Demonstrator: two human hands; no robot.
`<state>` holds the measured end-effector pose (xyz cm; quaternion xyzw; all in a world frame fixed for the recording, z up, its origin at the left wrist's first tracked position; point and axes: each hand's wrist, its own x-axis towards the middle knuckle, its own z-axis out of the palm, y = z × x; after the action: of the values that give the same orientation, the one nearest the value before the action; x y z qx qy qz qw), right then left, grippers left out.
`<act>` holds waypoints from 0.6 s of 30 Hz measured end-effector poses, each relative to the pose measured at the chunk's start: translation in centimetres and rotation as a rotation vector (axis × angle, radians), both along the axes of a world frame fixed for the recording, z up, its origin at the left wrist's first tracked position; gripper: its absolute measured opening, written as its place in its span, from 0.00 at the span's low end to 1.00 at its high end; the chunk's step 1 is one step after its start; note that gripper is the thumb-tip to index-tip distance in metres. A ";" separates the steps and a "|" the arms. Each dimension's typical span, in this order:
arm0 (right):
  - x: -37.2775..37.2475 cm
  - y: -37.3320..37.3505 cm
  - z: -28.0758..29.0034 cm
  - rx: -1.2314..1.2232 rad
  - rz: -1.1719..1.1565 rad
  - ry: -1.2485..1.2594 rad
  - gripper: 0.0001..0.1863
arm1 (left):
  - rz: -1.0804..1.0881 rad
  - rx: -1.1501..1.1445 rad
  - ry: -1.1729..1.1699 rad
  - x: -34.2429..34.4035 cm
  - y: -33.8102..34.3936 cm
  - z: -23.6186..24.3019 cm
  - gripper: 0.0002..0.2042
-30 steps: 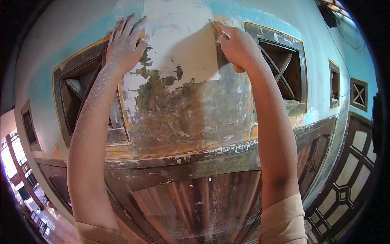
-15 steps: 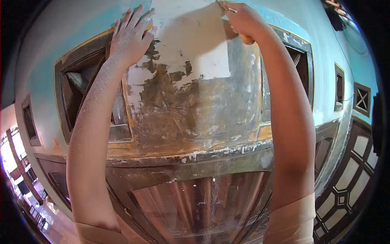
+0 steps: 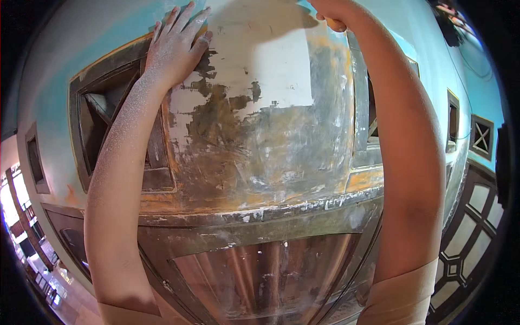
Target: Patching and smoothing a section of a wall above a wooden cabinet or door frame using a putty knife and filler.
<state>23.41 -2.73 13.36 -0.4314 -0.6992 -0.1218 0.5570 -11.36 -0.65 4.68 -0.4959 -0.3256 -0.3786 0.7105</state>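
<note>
My left hand (image 3: 176, 51) lies flat against the upper wall with its fingers spread, holding nothing. White dust coats it and the forearm below. At the top edge, my right hand (image 3: 346, 10) is closed around a scraper-like tool with an orange handle (image 3: 334, 24). The handle's rounded end sticks out below the fist; the blade is out of view. Between my arms is a worn wall panel (image 3: 254, 151), pale cream at the top and bare brown-grey lower down, with ragged paint edges. A shadow falls across its upper part.
Dark-framed openings with crossed slats, a left one (image 3: 108, 111) and a partly hidden right one (image 3: 374, 103), flank the panel. Below runs a chipped ledge (image 3: 260, 213) over a wood-framed glass pane (image 3: 271, 276). A dark lattice door (image 3: 468, 244) stands at right; cables (image 3: 463, 65) hang at upper right.
My right hand has moved up and to the right with the tool, partly leaving the picture at the top. The left hand stays on the wall in nearly the same place.
</note>
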 end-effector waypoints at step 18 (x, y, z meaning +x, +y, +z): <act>3.2 0.2 -7.0 0.135 -0.052 -0.047 0.27 | -0.073 -0.087 -0.067 2.0 -0.5 -0.7 0.27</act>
<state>26.61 -2.57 6.32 -0.4079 -0.6908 -0.1931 0.5648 -9.38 -1.18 4.01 -0.5247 -0.3470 -0.4064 0.6627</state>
